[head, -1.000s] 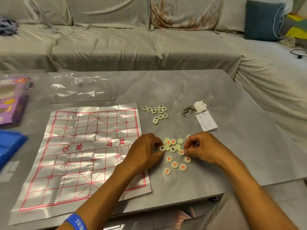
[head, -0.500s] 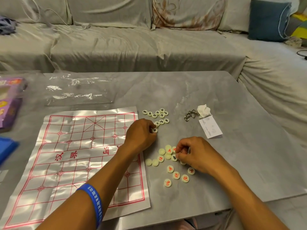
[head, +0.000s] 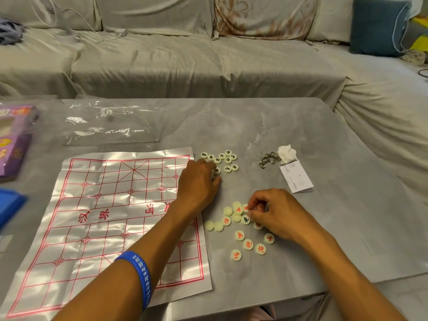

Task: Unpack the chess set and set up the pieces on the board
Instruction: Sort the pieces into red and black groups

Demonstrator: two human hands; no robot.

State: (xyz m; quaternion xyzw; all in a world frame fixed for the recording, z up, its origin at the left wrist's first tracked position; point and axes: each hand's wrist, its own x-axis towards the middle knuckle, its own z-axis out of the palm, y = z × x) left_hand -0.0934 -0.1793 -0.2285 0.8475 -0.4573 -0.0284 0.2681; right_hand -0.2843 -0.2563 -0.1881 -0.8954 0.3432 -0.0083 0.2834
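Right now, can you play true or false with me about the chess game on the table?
1. The board has no pieces on it yet. True.
2. The left hand is at the far group of black-lettered pieces. True.
3. The right hand is lifting the keys. False: its fingers are curled over the near group of pieces, and the metal key ring lies untouched.
4. All the near pieces show red letters. False: several lie blank side up, and one has a black letter.
5. A blue wristband is on the left arm. True.
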